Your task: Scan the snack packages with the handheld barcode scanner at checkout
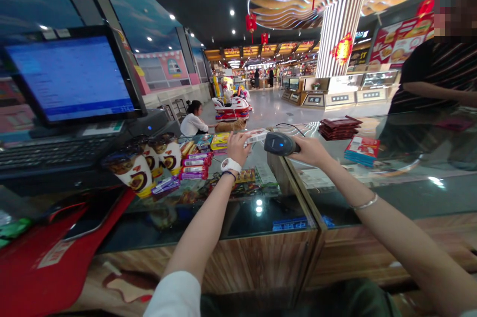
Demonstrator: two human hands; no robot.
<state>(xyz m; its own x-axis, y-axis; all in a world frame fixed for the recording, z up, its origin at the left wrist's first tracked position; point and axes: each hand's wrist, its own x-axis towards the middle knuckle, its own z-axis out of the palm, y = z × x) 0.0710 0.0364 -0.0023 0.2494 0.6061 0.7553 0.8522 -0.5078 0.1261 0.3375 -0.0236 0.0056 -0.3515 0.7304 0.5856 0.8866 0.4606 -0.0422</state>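
My left hand (238,149), with a white watch at the wrist, holds a small white packet (257,135) above the glass counter. Close on its right, my right hand (308,150) is wrapped round a dark barcode scanner (279,144), whose head faces the packet and shows a blue light. Purple-wrapped snack bars (194,165) and a yellow packet (219,141) lie left of my left hand. Beside the bars stand several cups with brown and yellow printing (169,155). To the right of the scanner are a stack of dark red packets (339,127) and some red and blue packets (362,150).
A lit monitor (70,76) and a black keyboard (55,153) stand on the left. A red bag (33,272) hangs at the lower left. Across the counter (242,217), a person in dark clothes (428,68) stands at the right; another person (193,120) is low down beyond it.
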